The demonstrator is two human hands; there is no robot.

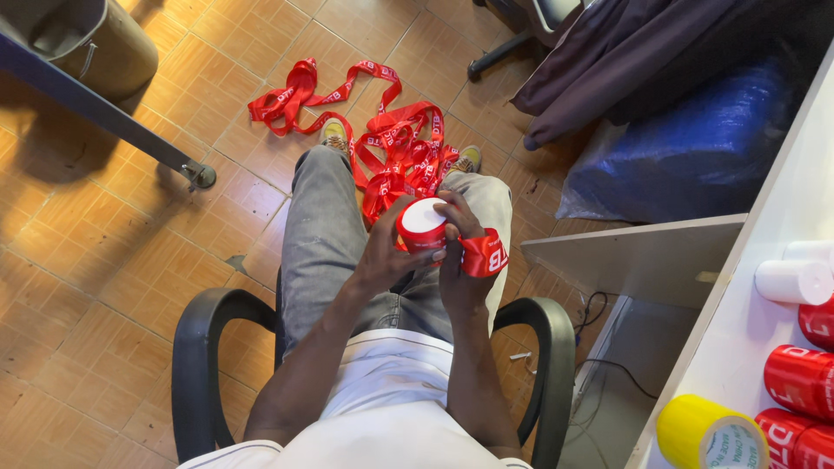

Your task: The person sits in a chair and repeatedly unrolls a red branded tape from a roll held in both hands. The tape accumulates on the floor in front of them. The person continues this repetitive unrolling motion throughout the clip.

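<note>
Two bare hands meet above the lap: the left hand point(382, 252) cups a red ribbon roll point(423, 226) with a white top, fingers wrapped around it, while the right hand point(460, 260) pinches the loose red ribbon point(483, 254) beside it. More ribbon point(382, 139) trails over the tiled floor point(104, 260). Red rolls point(799, 380) and a yellow tape roll point(708, 434) sit on the white shelf point(782, 217) at right.
</note>
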